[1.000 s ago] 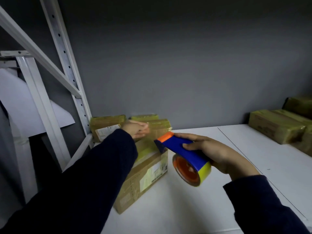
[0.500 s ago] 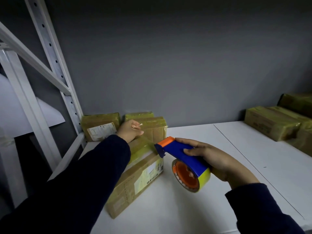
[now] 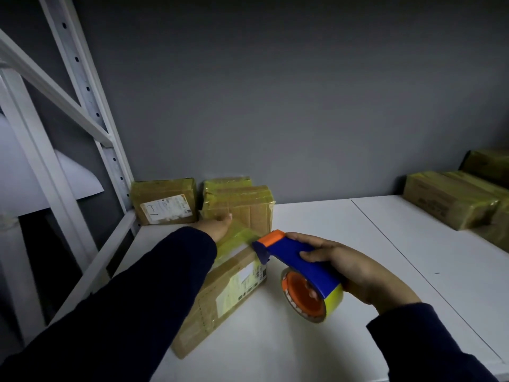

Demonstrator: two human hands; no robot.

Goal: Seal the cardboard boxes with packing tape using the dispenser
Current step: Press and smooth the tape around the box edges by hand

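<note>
Brown box (image 3: 220, 299), yellow tape (image 3: 237, 237) across top; left grip (image 3: 217, 226) flat on it; right grip (image 3: 358, 268) clasps blue dispenser (image 3: 300, 260).

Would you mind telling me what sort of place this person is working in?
Probably a stockroom or parcel-packing area: a white metal shelving rack, taped cardboard parcels along the grey wall, and a tape dispenser in the right hand.

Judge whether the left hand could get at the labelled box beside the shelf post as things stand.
Probably yes. The left hand rests flat on the near box; the labelled box stands just beyond it, with only bare table between. Nothing blocks it.
</note>
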